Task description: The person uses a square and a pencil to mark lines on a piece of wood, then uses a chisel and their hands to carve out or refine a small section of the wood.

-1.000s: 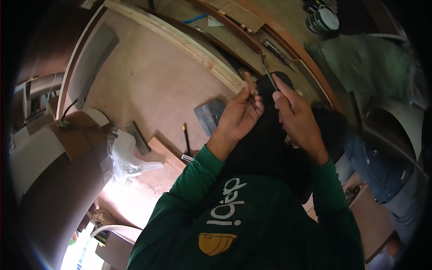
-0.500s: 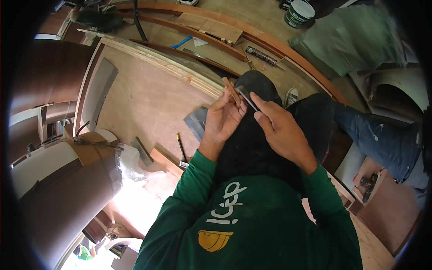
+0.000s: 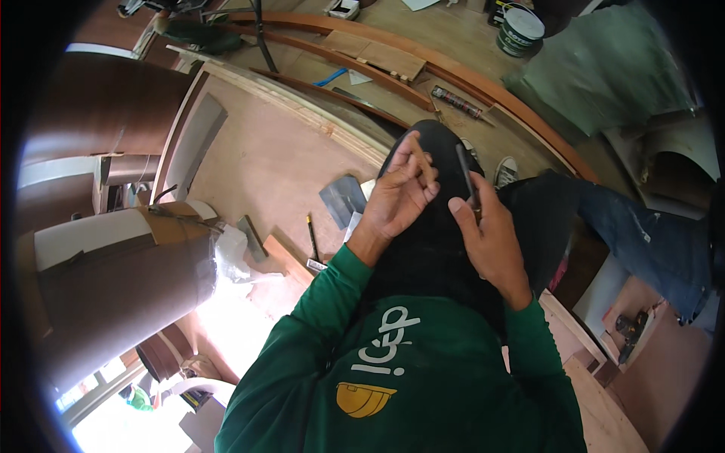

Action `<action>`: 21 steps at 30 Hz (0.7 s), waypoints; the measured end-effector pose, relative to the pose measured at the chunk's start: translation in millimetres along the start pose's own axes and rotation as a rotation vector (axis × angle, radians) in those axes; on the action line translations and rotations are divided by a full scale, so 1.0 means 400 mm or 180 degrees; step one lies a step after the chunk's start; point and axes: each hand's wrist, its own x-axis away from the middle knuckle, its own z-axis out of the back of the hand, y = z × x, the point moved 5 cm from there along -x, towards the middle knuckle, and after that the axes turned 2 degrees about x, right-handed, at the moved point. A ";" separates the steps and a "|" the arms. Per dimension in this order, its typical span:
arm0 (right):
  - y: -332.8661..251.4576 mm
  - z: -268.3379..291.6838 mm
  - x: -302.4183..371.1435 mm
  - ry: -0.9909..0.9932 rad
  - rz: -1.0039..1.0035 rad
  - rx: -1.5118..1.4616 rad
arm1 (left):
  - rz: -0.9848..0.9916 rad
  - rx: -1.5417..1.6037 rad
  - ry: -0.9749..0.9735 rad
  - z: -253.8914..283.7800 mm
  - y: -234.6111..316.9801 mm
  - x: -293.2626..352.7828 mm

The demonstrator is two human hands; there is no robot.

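Note:
My left hand [image 3: 400, 189] is palm up above my dark-trousered knee. Its fingers curl around a small wooden strip [image 3: 418, 156], which blends in with them and is hard to separate from the fingers. My right hand [image 3: 491, 241] grips a flat, narrow dark tool [image 3: 464, 170], seen almost edge-on and pointing away from me. Whether it is a file or a chisel I cannot tell. A gap separates the tool from my left hand.
Left of my legs, a pale wooden panel [image 3: 264, 162] carries a pencil [image 3: 311, 234], a grey sheet piece [image 3: 343, 200] and a wood offcut [image 3: 287, 258]. Ahead lie curved wooden strips [image 3: 423, 57], a sealant cartridge [image 3: 457, 102] and a bucket [image 3: 521, 30]. Another person's jeans [image 3: 642, 234] are at right.
My right hand has drawn the tool back from the wooden strip and turned it edge-on. The strip has turned within my left fingers. The whole view has shifted slightly.

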 end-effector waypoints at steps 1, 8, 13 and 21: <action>0.001 0.006 0.001 -0.0140 -0.0282 -0.0187 | 0.0054 -0.0004 -0.0003 -0.013 -0.008 0.000; 0.026 -0.018 -0.047 0.0052 0.0126 -0.0278 | 0.0293 -0.0423 0.0015 -0.032 -0.048 0.048; 0.047 -0.074 -0.030 -0.0405 -0.0578 -0.0421 | 0.0327 -0.0933 0.0080 -0.025 -0.045 0.098; 0.093 -0.113 -0.017 -0.0846 -0.1040 -0.1025 | -0.1348 -0.4309 0.2523 0.213 0.316 0.479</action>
